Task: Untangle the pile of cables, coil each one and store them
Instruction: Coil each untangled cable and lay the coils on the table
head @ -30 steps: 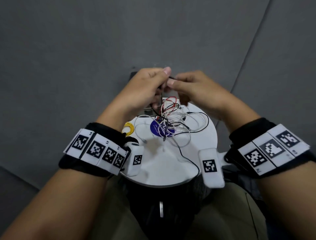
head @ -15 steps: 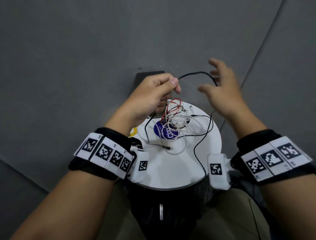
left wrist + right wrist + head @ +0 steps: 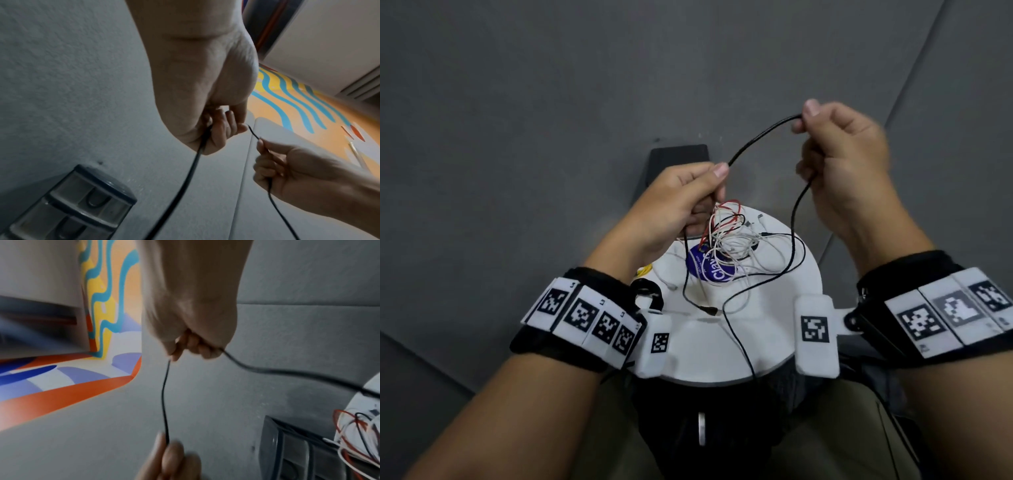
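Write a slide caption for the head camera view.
Both hands stretch a black cable above the tangle.

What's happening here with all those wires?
A person is sorting a tangle of cables. The left hand and the right hand each pinch the same thin black cable, stretched between them above a small round white table. The pile of white, red and black wires still lies knotted there.

A small round white bench (image 3: 774,329) carries a loose tangle of white, red and black cables (image 3: 729,236) toward its far side, lying over a blue round sticker (image 3: 710,270). A black cable (image 3: 736,329) trails across the top to the near edge; a yellow coil (image 3: 645,270) sits at the left rim.
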`<state>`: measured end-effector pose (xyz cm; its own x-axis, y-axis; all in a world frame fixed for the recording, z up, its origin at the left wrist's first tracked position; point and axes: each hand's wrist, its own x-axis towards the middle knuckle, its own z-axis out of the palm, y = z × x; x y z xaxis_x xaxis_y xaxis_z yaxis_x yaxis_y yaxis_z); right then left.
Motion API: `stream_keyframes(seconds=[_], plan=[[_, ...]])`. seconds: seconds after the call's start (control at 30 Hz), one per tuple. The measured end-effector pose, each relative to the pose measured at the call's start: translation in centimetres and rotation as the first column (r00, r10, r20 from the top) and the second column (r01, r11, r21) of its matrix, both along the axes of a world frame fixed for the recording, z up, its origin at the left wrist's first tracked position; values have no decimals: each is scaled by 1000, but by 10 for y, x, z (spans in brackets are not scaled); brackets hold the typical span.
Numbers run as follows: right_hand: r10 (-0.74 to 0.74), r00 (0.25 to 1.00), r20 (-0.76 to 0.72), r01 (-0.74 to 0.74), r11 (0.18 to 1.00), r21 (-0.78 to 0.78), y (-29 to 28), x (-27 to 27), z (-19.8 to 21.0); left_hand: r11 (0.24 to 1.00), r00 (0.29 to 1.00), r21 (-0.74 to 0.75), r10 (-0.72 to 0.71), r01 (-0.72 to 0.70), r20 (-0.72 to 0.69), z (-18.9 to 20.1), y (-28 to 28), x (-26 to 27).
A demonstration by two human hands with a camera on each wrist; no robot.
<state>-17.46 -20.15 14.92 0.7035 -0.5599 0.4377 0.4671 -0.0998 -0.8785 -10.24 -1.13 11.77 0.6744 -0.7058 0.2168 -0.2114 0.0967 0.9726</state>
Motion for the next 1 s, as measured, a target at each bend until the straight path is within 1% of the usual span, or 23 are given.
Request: stream_keyframes(seconds=[0.03, 0.1, 0.13, 0.17, 0.2, 0.27, 0.33, 0.37, 0.4, 0.43, 0.47, 0.5, 0.53, 0.57, 0.6, 0.67, 0.77, 0.83, 0.87, 0.93, 1.0], plan=[[-106, 994, -8, 106, 994, 33, -8, 1, -1, 1000, 1000, 6, 10, -10, -16, -3, 4, 1], [-294, 953, -68, 298, 952, 73, -24, 1, -6, 1000, 997, -9, 24, -24, -77, -9, 13, 3], [-355, 929, -104, 363, 929, 66, -31, 1, -10, 999, 994, -31, 27, -30, -111, -12, 18, 4], [-392, 908, -146, 400, 916, 27, -37, 1, -16, 998, 990, -60, 28, -37, -140, -13, 22, 4], [-404, 894, -192, 406, 913, -31, -40, 2, -22, 995, 986, -91, 27, -42, -164, -13, 24, 4], [-375, 892, -253, 352, 927, -132, -34, 3, -33, 989, 982, -138, 28, -55, -188, -8, 26, 1], [-281, 923, -264, 229, 950, -214, -16, 2, -37, 987, 984, -147, 33, -59, -174, -2, 21, -3], [-194, 948, -252, 127, 957, -260, -6, 1, -37, 989, 987, -141, 32, -55, -160, 1, 18, -5], [-73, 967, -243, 1, 959, -284, 6, 2, -37, 990, 989, -133, 28, -48, -144, 3, 14, -6], [64, 967, -246, -132, 953, -272, 18, 3, -36, 991, 991, -126, 24, -40, -128, 5, 10, -8], [199, 948, -247, -256, 939, -228, 30, 3, -34, 992, 993, -122, 25, -40, -119, 6, 6, -9], [290, 925, -244, -338, 923, -183, 38, 4, -34, 992, 993, -121, 31, -46, -118, 7, 4, -10], [348, 906, -239, -388, 910, -145, 45, 3, -32, 991, 991, -123, 43, -58, -123, 8, 3, -10], [367, 900, -236, -403, 907, -125, 48, 4, -32, 989, 990, -128, 55, -72, -130, 9, 3, -9], [372, 901, -225, -403, 909, -108, 49, 5, -33, 988, 989, -132, 63, -81, -135, 9, 5, -7], [309, 925, -221, -345, 927, -145, 44, 9, -36, 988, 988, -133, 62, -80, -138, 8, 9, -4], [124, 969, -214, -179, 949, -259, 33, 16, -41, 988, 983, -136, 54, -78, -173, 3, 16, -5], [13, 973, -229, -82, 952, -294, 28, 19, -48, 979, 974, -186, 38, -80, -223, 0, 21, -7], [-20, 966, -258, -62, 950, -306, 26, 19, -52, 972, 967, -219, 29, -87, -253, -1, 23, -8], [-15, 940, -342, -102, 941, -323, 28, 18, -63, 954, 951, -284, 8, -100, -309, -3, 26, -9], [41, 911, -410, -191, 923, -334, 38, 15, -76, 936, 941, -335, -12, -108, -337, -7, 30, -11]])
